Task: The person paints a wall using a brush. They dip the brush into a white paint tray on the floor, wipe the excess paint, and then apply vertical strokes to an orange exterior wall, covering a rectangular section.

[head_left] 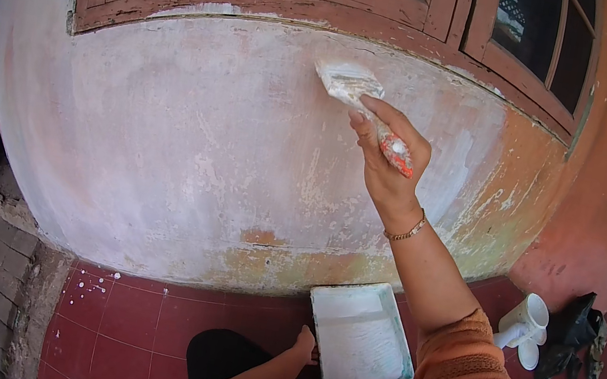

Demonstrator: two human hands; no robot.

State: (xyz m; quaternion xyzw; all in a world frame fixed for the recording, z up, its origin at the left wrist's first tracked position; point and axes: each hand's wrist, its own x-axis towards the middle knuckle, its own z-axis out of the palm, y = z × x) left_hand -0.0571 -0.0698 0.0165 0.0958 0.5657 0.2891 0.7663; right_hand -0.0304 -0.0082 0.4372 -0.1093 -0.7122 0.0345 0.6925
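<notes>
My right hand [395,153] is closed around the handle of a paintbrush [351,83], which is flecked with white and red-orange. The brush's wide white-coated bristles are at the wall [250,123], below the window frame. White paint thinly covers much of this wall, with older orange showing at the right and along the bottom. By my left knee, my left hand [303,345] grips the left edge of a white paint tray [387,302] on the floor. The fingers there are partly hidden. White paint coats the tray's inside.
A brown wooden window frame [288,0] with dark panes spans the wall above. On the red tiled floor [126,321] are white paint drips. At right stand a white tub [529,314] and a crumpled black bag [570,326]. Paving [2,266] runs along the left.
</notes>
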